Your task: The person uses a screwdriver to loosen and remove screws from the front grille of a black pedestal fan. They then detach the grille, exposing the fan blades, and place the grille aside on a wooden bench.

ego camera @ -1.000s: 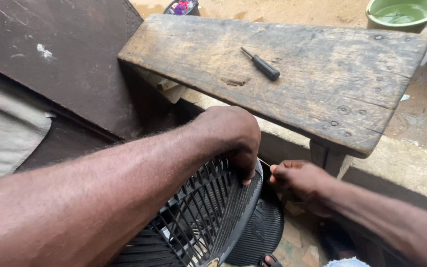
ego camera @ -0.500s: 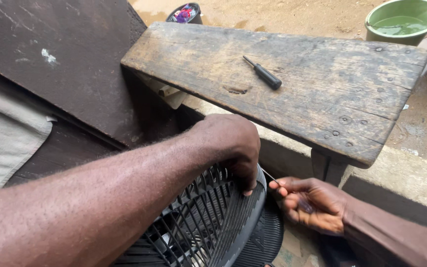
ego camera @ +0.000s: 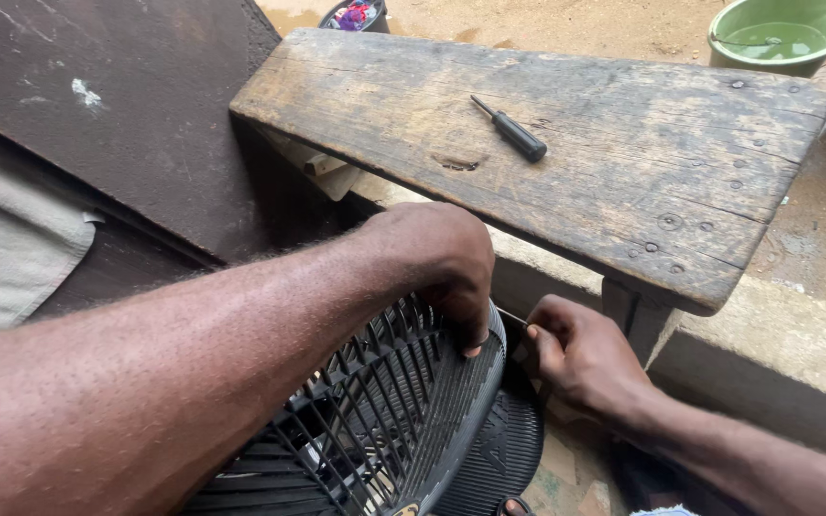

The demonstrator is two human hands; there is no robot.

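A black plastic fan grille (ego camera: 403, 420) lies tilted below me. My left hand (ego camera: 442, 258) reaches over it and grips its upper rim, fingertips hooked inside the bars. My right hand (ego camera: 580, 358) is curled just right of the rim, closed around a thin metal tool (ego camera: 512, 317) whose tip points at the rim's edge. Most of that tool is hidden in the fist. A second black grille part (ego camera: 509, 449) sits under the first.
A worn wooden bench (ego camera: 623, 172) stands just beyond, with a black-handled screwdriver (ego camera: 513, 129) lying on it. A dark board (ego camera: 126, 115) and grey cloth (ego camera: 2, 248) are at left. A green basin (ego camera: 781, 33) sits far right; a concrete ledge (ego camera: 786, 363) runs below the bench.
My right hand has turned over and curled shut, moving up to the grille's rim. My left hand keeps its grip on the rim.
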